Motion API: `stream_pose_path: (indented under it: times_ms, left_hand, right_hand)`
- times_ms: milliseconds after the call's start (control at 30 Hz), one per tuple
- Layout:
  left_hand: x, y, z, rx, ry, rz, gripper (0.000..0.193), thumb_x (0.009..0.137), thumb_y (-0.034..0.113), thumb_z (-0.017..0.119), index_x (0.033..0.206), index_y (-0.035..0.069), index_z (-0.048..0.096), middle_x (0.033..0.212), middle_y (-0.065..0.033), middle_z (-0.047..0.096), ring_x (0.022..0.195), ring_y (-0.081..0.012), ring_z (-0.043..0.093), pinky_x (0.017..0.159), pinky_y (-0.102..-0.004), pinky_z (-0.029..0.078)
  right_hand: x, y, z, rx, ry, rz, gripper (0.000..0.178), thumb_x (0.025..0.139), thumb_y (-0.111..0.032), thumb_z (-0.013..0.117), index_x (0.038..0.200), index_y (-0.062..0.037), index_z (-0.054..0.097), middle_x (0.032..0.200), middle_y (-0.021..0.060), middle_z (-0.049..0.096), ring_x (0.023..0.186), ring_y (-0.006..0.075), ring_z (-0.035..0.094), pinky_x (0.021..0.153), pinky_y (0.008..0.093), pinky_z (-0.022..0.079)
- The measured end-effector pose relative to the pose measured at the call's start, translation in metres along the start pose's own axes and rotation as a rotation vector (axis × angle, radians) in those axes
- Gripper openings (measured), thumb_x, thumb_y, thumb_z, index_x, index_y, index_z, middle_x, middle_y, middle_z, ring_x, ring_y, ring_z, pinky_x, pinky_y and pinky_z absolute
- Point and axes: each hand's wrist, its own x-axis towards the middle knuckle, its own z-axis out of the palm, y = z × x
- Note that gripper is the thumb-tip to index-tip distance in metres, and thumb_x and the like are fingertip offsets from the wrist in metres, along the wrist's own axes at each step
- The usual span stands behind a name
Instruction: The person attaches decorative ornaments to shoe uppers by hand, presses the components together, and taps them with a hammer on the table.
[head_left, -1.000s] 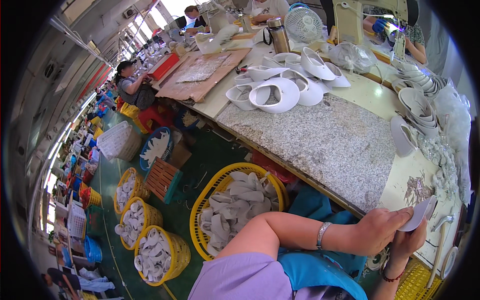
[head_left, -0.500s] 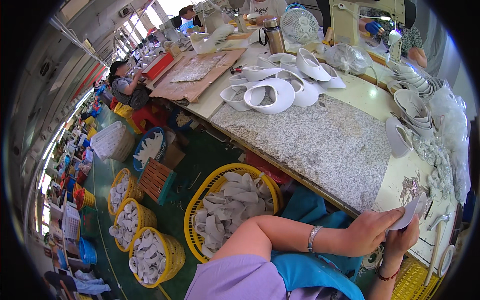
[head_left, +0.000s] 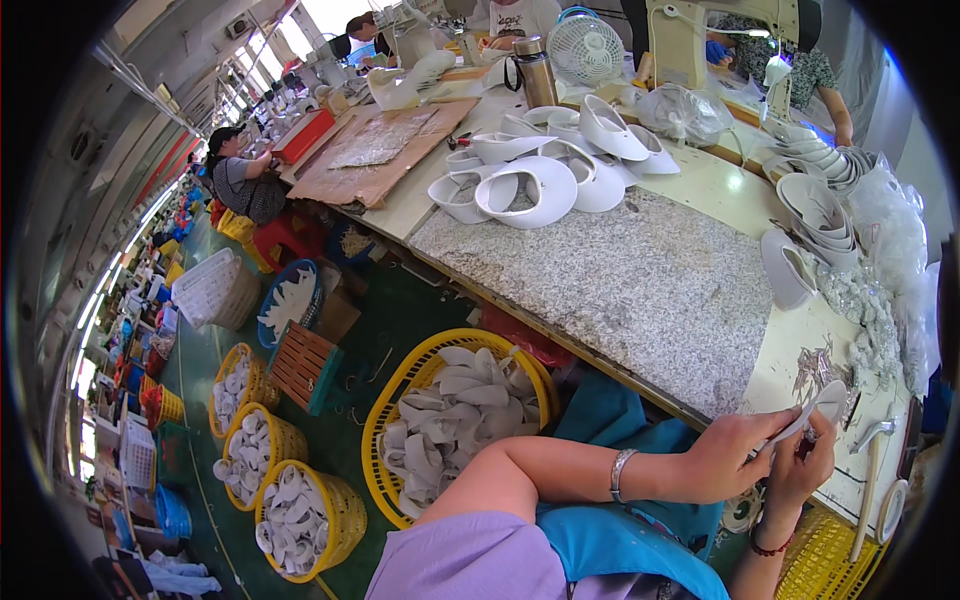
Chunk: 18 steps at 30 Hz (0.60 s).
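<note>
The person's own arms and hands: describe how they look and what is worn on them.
The left hand is ungloved, with a silver-coloured band around its wrist; a short, plain lilac sleeve on that side ends above the elbow. The right hand is ungloved too, with a dark red beaded bracelet at its wrist.

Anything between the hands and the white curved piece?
Nothing visible: the left hand and right hand are both on the white piece, though the grip is partly hidden. The thin metal pieces lie beyond it on the table, not in between.
</note>
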Motion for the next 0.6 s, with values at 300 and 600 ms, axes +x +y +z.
stream_pose_path:
  times_ms: [300,600]
  left_hand:
    - [-0.012,0.002,0.003,0.294,0.168,0.274,0.058,0.073,-0.003,0.054,0.129,-0.007,0.043,0.107,-0.0243,0.059,0.090,-0.0359,0.061,0.074,-0.0398,0.049]
    - [-0.005,0.006,-0.003,0.197,0.069,0.201,0.062,0.073,-0.004,0.052,0.132,-0.010,0.037,0.092,-0.0206,0.061,0.077,-0.0363,0.060,0.068,-0.0422,0.047]
  right_hand:
    - [0.003,-0.022,0.002,-0.094,0.012,-0.180,0.018,0.080,-0.001,0.065,0.095,0.0022,0.056,0.079,0.0123,0.059,0.065,0.0239,0.057,0.058,0.0306,0.045]
    - [-0.005,-0.015,-0.006,0.018,-0.109,0.088,0.021,0.079,0.000,0.064,0.098,0.0022,0.055,0.085,0.0119,0.059,0.069,0.0220,0.057,0.059,0.0288,0.045]
